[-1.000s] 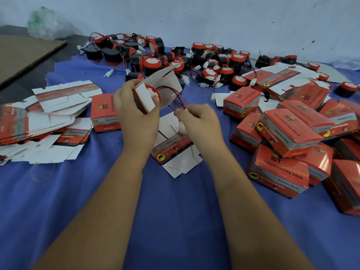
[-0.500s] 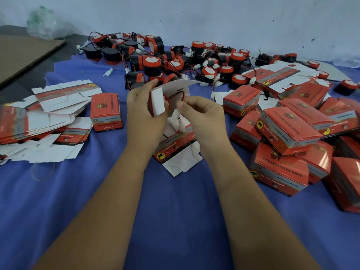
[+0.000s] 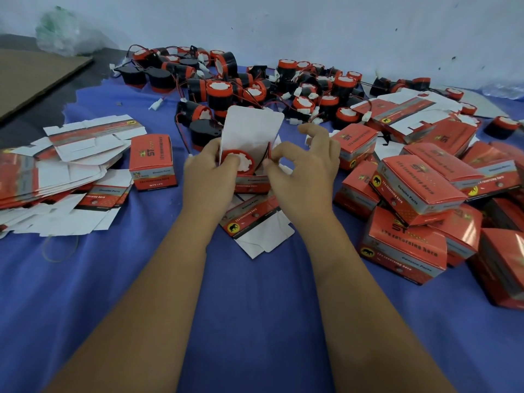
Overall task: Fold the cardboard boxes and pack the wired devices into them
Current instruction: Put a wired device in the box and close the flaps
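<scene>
My left hand [image 3: 208, 177] grips an open red cardboard box [image 3: 251, 184] whose white lid flap [image 3: 251, 131] stands up. A red-and-black wired device [image 3: 239, 163] sits in the box mouth, its red face with a white centre showing, and my left thumb presses on it. My right hand [image 3: 304, 168] pinches the box's right edge by the device's wire, the other fingers spread. Under the box lies a flat unfolded box blank [image 3: 255, 225].
A heap of loose wired devices [image 3: 255, 86] covers the far side of the blue cloth. Closed red boxes [image 3: 419, 194] pile up at the right. A stack of flat blanks [image 3: 56, 171] and one upright closed box [image 3: 153, 163] lie at the left.
The wire that hung out to my right hand has gone into the box. The device turned face-up in the box mouth, and the box dropped lower with its lid flap upright.
</scene>
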`<state>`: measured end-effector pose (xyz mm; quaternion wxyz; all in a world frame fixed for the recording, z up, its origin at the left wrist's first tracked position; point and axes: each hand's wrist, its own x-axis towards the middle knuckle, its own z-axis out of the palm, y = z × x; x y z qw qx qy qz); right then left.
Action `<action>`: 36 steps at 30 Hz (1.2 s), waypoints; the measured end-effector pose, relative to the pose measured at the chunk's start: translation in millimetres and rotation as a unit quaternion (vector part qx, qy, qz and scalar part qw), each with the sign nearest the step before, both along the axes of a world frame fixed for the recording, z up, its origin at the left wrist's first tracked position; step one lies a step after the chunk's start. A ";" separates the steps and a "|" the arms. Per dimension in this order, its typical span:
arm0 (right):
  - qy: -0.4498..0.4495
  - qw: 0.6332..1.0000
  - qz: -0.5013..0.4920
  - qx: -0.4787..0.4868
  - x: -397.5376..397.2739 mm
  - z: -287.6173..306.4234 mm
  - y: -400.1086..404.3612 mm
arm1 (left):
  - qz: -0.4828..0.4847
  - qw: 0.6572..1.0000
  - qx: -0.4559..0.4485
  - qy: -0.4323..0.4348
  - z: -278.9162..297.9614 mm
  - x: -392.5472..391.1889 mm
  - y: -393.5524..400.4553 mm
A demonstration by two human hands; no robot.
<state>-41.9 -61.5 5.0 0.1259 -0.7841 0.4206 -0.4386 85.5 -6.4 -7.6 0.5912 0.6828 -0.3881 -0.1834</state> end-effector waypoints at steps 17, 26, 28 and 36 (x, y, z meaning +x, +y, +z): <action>-0.083 0.983 0.145 0.070 6.4 -11.9 -1.5 | -0.009 0.998 -0.026 0.056 5.5 -7.8 -5.0; -0.192 0.967 0.124 0.111 4.5 -5.6 6.6 | -0.011 0.998 -0.022 0.066 1.1 -2.7 -6.7; -0.231 0.953 0.137 0.141 3.2 -3.1 6.2 | -0.012 0.998 -0.022 0.060 0.4 -2.0 -7.1; -0.147 0.958 0.156 0.189 7.2 -7.0 1.3 | -0.034 0.998 -0.026 0.051 1.3 -0.4 -4.6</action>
